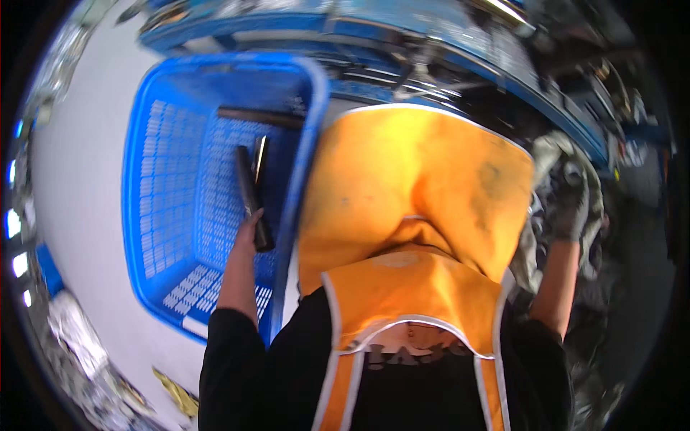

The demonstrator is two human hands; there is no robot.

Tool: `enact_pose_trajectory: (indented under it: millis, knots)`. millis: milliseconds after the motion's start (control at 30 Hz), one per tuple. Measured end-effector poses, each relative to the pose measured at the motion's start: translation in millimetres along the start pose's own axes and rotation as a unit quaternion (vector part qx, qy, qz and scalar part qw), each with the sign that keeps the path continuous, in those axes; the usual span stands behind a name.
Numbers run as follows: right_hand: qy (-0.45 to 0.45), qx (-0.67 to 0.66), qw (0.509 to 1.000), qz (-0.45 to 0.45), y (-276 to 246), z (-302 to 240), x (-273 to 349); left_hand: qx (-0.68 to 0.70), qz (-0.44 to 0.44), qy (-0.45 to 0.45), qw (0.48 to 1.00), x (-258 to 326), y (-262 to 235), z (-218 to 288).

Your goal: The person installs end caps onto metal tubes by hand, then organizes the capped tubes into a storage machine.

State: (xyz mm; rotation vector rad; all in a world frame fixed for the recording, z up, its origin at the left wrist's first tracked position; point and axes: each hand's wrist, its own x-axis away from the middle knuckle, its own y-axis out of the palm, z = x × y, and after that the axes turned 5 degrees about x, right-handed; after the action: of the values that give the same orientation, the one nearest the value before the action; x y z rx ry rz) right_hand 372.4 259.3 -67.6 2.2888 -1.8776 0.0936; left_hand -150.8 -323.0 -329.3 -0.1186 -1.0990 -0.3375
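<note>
My left hand (248,231) reaches into a blue plastic crate (172,187) and grips the lower end of a dark cylindrical rod (249,188). A shiny metal piece (259,159) lies beside the rod, and another dark rod (259,116) lies across the crate's far end. My right hand (571,208), in a grey glove, is far to the right, closed on a bunch of dirty whitish cloth (557,154) against dark machine parts. An orange vest (417,187) bulges up between my arms and hides the middle of the view.
The crate rests on a pale floor (79,179). A blue metal frame (431,36) with rods and cables runs along the top. Dark machinery (611,93) fills the right side. Crumpled foil-like scrap (72,337) lies at lower left.
</note>
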Motion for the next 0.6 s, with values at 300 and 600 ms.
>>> enact_pose_trajectory:
  millis: [300,600]
  knots:
    - [0.022,-0.390,0.908,-0.150,77.8,-10.9,54.4,-0.031,-0.158,0.311,0.937,126.2,104.1,108.1]
    - [0.010,-0.022,0.984,-0.178,141.4,-27.6,104.0,-0.542,-0.193,0.527,0.625,283.2,303.8,137.7]
